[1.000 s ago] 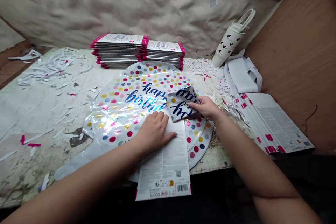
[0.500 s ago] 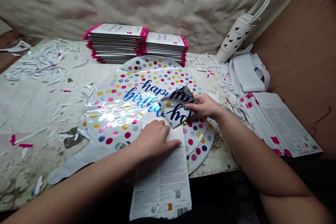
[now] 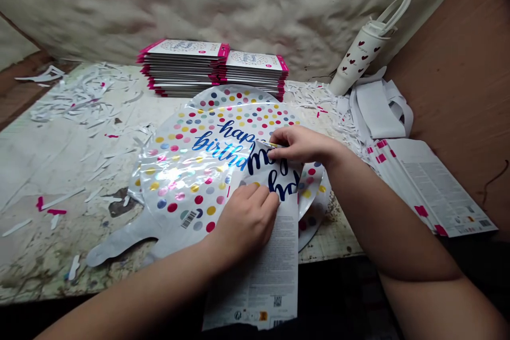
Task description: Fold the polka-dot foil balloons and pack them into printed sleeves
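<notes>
A folded foil balloon (image 3: 263,169) with blue lettering lies over the upper end of a printed card envelope (image 3: 274,255). My right hand (image 3: 305,144) pinches the balloon's upper edge between thumb and curled fingers. My left hand (image 3: 251,215) is closed at the envelope's top end, knuckles against the folded balloon's lower edge; its fingertips are hidden. The envelope's lower end hangs over the table's front edge, showing small print and a QR code. Beneath both hands, flat dotted foil balloons (image 3: 179,170) reading "happy birthday" lie overlapped, a tail pointing left.
Two stacks of pink-edged packs (image 3: 179,69) stand at the back against the draped wall sheet. Paper scraps (image 3: 75,98) litter the table (image 3: 43,154). On the right are a heart-patterned tumbler (image 3: 356,58), a loose white strip roll (image 3: 378,109) and a fanned pile of card envelopes (image 3: 430,186).
My right hand has shifted from the folded balloon's right side to its upper edge, and the balloon has turned and lowered toward the envelope. My left hand has closed in beside it.
</notes>
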`<state>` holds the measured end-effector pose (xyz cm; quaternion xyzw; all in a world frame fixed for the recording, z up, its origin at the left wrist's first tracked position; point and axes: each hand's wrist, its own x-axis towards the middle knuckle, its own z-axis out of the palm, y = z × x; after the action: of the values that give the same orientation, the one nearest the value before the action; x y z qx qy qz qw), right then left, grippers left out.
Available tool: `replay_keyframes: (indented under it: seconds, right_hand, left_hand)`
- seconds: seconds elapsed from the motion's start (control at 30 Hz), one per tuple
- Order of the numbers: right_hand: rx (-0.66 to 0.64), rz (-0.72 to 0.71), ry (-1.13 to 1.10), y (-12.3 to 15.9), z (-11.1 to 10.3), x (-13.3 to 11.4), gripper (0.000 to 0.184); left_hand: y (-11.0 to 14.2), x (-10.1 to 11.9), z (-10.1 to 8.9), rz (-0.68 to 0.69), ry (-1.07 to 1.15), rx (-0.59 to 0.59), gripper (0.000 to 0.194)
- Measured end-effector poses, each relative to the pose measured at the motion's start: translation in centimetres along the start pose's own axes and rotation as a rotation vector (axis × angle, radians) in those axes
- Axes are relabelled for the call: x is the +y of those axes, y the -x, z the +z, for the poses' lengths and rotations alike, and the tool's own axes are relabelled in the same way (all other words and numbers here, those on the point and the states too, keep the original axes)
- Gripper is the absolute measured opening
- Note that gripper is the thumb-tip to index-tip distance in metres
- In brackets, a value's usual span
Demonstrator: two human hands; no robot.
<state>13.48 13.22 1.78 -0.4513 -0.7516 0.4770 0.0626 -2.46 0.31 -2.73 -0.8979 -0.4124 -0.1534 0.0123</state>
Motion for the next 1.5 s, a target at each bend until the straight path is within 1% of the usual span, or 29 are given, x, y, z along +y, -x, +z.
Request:
replay_keyframes:
  seconds: [0.03,0.13,0.2,0.27,0.33,0.4,0.43,0.5,0.53,0.57,0.6,0.63,0.7,0.73,0.77,0.8,0.83,0.87,0.93,1.0,1.03,1.07,1.13,1.17,1.2,1.23,1.33,1.4,1.5]
  right_hand:
    - [0.011,-0.006,0.035,0.2,0.5,-0.4,0.014]
    - [-0.084,-0.008,0.048,0.5,1.8,-0.7,0.016]
    - [-0.042,-0.001,-0.023,0.7,2.4,-0.5,0.023]
    - [0.009,0.031,-0.067,0.9,2.9,-0.3,0.021]
    - [-0.123,0.019,-0.019,1.5,3.2,0.0,0.011]
    - [-0.301,-0.063,0.034,2.4,3.2,0.3,0.011]
    - [-0.296,-0.108,0.019,3.0,3.1,0.5,0.013]
    - [-0.067,-0.162,-0.136,4.4,3.0,1.0,0.023]
    - [0.062,-0.166,-0.266,5.0,3.1,1.3,0.036]
    - [0.134,-0.168,-0.405,5.5,3.4,1.5,0.053]
    - [0.136,-0.172,-0.534,5.9,3.9,1.8,0.065]
    - [0.083,-0.176,-0.647,6.2,4.5,2.0,0.069]
    - [-0.003,-0.186,-0.818,6.5,6.1,2.4,0.058]
    - [0.019,-0.195,-0.882,6.5,6.8,2.5,0.050]
    - [0.067,-0.201,-0.937,6.5,7.4,2.7,0.044]
    - [0.119,-0.205,-0.982,6.4,7.8,2.8,0.042]
    - [0.158,-0.206,-1.017,6.2,8.2,3.0,0.042]
    - [0.170,-0.201,-1.040,6.0,8.4,3.2,0.044]
    - [0.154,-0.184,-1.048,5.6,8.5,3.7,0.050]
    - [0.194,-0.138,-0.981,5.0,8.4,4.1,0.047]
    - [0.258,-0.095,-0.894,4.7,8.4,4.2,0.039]
    - [0.364,-0.046,-0.759,4.4,8.3,4.3,0.031]
    - [0.657,0.020,-0.365,4.2,8.4,4.0,0.031]
    - [0.778,0.001,-0.147,4.2,8.7,3.6,0.030]
    - [0.845,-0.057,0.047,4.4,9.0,3.2,0.026]
    - [0.853,-0.139,0.199,4.5,9.5,2.6,0.022]
    - [0.684,-0.323,0.402,5.0,11.1,0.7,0.021]
    - [0.640,-0.322,0.433,5.0,12.0,-0.1,0.020]
    - [0.639,-0.276,0.452,4.8,12.4,-0.7,0.019]
  left_hand:
    - [0.1,0.0,0.0,-0.005,0.000,0.003,0.020]
    - [0.2,0.1,0.0,-0.006,0.012,0.003,0.020]
    - [0.3,0.2,0.0,-0.014,0.022,-0.003,0.020]
    - [0.3,0.4,0.0,-0.029,0.034,-0.006,0.020]
    - [0.5,0.6,0.0,-0.035,0.047,0.002,0.020]
    - [0.6,0.8,-0.2,-0.036,0.069,0.010,0.020]
    - [0.6,0.8,-0.4,-0.046,0.080,0.011,0.021]
    - [0.6,0.8,-0.9,-0.088,0.086,0.022,0.022]
    - [0.5,0.7,-1.3,-0.110,0.079,0.036,0.023]
    - [0.3,0.5,-1.8,-0.122,0.068,0.059,0.023]
    - [0.2,0.2,-2.3,-0.114,0.058,0.097,0.022]
    - [0.0,-0.1,-2.8,-0.094,0.050,0.155,0.019]
    - [-0.1,-1.1,-3.6,-0.107,0.063,0.351,0.011]
    - [-0.1,-1.8,-3.9,-0.171,0.121,0.470,0.022]
    - [0.1,-2.4,-4.0,-0.266,0.212,0.573,0.041]
    - [0.2,-3.1,-4.0,-0.370,0.309,0.649,0.059]
    - [0.5,-3.7,-3.8,-0.457,0.438,0.663,0.071]
    - [0.7,-4.2,-3.5,-0.513,0.609,0.598,0.076]
    - [1.1,-4.6,-2.6,-0.575,1.024,0.301,0.070]
    - [1.5,-4.3,-1.5,-0.678,1.406,0.032,0.060]
    - [1.6,-3.9,-1.0,-0.757,1.525,-0.027,0.058]
    - [1.7,-3.5,-0.6,-0.842,1.560,-0.022,0.055]
    - [1.8,-2.8,0.0,-0.962,1.501,0.037,0.049]
    - [1.8,-2.5,0.3,-0.989,1.447,0.058,0.047]
    - [1.9,-2.3,0.4,-0.996,1.391,0.077,0.045]
    - [1.9,-2.1,0.5,-0.984,1.335,0.100,0.043]
    - [1.9,-2.0,0.7,-0.886,1.191,0.175,0.037]
    - [1.9,-2.1,0.8,-0.816,1.150,0.188,0.034]
    - [1.9,-2.0,0.9,-0.753,1.174,0.191,0.031]
